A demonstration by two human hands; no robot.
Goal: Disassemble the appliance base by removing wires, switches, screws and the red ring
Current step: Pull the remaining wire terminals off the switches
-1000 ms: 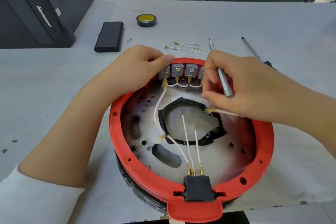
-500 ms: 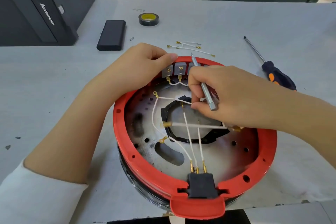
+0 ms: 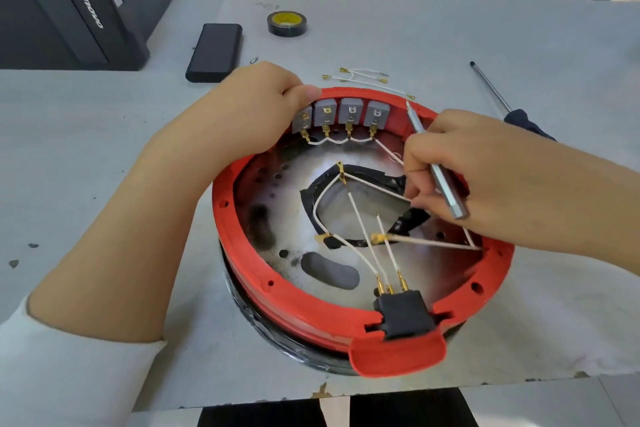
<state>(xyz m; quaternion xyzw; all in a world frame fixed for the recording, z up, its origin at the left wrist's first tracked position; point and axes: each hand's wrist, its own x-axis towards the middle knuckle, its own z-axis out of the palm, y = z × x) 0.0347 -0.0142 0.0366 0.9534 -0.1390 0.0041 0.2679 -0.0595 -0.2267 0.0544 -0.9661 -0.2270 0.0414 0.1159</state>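
The appliance base (image 3: pixel 346 288) sits upturned at the table's (image 3: pixel 104 184) near edge, its red ring (image 3: pixel 277 295) on top. A black plug block (image 3: pixel 403 317) sits in the ring's nearest rim, white wires (image 3: pixel 360 222) running up from it. Over the ring's right side the right hand (image 3: pixel 460 177) grips a slim metal tool (image 3: pixel 436 173) and pinches a wire. Four grey switches (image 3: pixel 341 114) line the far rim, where the left hand's (image 3: pixel 252 107) fingers curl over the ring. Beyond the ring lie loose wires (image 3: pixel 363 78), a tape roll (image 3: pixel 286 23) and a screwdriver (image 3: pixel 512 107)
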